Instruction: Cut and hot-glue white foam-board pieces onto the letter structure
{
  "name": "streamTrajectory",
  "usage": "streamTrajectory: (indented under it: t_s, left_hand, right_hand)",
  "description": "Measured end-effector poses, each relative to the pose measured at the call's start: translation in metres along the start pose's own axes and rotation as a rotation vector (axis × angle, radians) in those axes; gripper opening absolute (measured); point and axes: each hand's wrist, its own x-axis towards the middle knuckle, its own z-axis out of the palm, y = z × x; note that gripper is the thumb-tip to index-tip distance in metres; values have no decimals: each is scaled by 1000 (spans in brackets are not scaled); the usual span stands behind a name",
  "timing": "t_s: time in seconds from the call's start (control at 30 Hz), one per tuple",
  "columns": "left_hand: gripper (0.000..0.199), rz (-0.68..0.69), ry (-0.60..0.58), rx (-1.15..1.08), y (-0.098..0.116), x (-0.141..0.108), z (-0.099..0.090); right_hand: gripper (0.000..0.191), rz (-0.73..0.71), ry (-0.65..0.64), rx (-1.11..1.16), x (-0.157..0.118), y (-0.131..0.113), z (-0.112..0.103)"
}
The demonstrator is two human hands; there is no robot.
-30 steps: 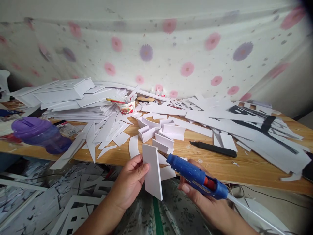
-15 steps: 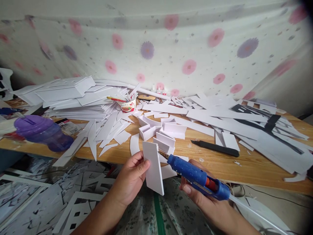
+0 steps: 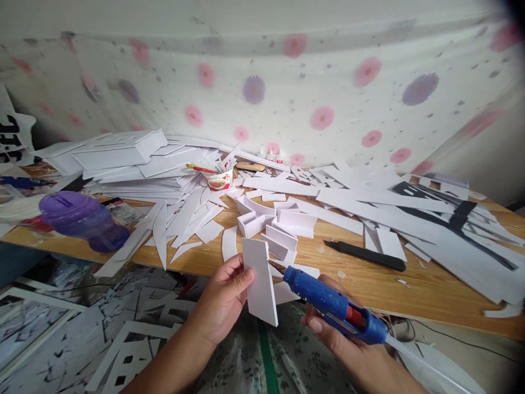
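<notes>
My left hand [image 3: 229,298] pinches a white foam board strip [image 3: 259,284] by its left edge, thumb on the near face, held upright in front of the table edge. Closed around a blue hot glue gun [image 3: 332,301] is my right hand [image 3: 340,334]; a long translucent glue stick [image 3: 414,353] sticks out of its back end. The gun's metal nozzle touches or nearly touches the strip's right edge, near the top. Whitish glue shows along that upper edge. Just behind the strip, small white folded board pieces [image 3: 279,246] stand on the wooden table [image 3: 348,284].
A black utility knife [image 3: 365,255] lies right of centre. White offcuts [image 3: 394,213] spread to the right, stacked white boards [image 3: 118,153] at the left. A paper cup [image 3: 219,179] holds scraps. A purple bottle [image 3: 84,221] stands near the left front edge. More scraps [image 3: 82,328] cover the floor.
The glue gun's nozzle has slid slightly down along the strip's right edge, and glue now shows above it. The camera view has shifted a little; my left hand keeps its hold.
</notes>
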Motion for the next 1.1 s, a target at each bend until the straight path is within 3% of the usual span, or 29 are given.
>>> streamTrajectory:
  t_s: [0.17,0.47,0.73,1.1]
  left_hand:
    - [34,2,-6,-9,0,-1,0]
    - [35,2,-27,-11,1,0,-4]
    - [35,8,-11,17,1,2,-2]
    - [36,13,4,26,-1,7,-4]
  right_hand:
    - [12,40,-73,-35,-1,-1,-2]
    - [13,-3,-24,-37,2,-6,-2]
    - [19,80,-58,-64,-1,-8,-6]
    - [16,5,-51,-45,10,-10,-5]
